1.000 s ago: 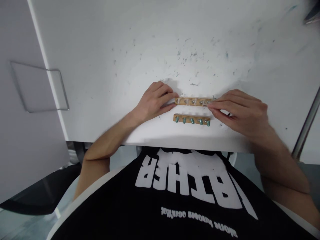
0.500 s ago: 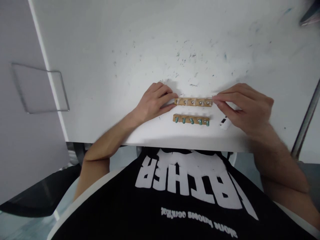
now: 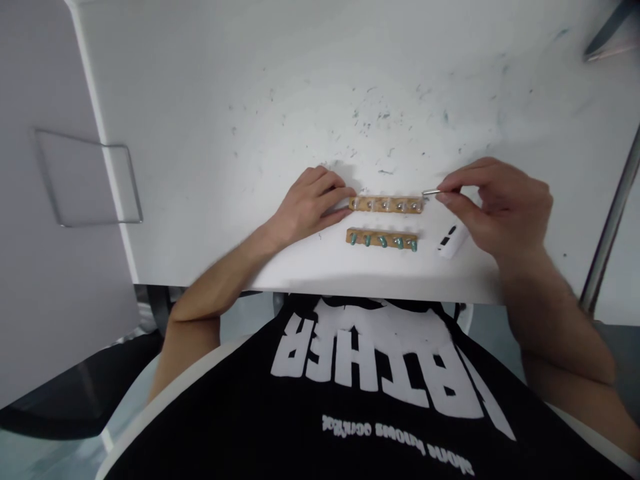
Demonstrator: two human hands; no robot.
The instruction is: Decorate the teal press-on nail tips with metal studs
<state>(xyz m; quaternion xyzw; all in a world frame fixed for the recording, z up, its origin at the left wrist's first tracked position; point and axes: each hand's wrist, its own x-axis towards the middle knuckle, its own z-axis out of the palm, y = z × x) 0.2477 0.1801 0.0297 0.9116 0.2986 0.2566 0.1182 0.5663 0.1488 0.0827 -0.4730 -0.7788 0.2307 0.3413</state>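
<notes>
The left hand (image 3: 311, 203) is laid palm down, its fingers curled and pointed toward 3 o'clock, the forearm stretched back toward 7 o'clock. The right hand (image 3: 495, 203) is raised, thumb and forefinger pinched together in a closed grip pointed toward 9 o'clock.

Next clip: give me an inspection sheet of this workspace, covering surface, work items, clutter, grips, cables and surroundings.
Surface: white tabletop, speckled with small dark marks and scuffs.
Work items: two short wooden strips lying parallel; far wooden strip carries a row of shiny studs, near wooden strip has teal pegs.
Clutter: small white block with black marks right of the strips; dark object at the far right corner, cut off.
Grips: left hand rests fingertips on the far strip's left end; right hand pinches a thin metal pin just off its right end.
Cables: nothing seen.
Surroundings: grey panel with a wire handle on the left; metal pole on the right.
</notes>
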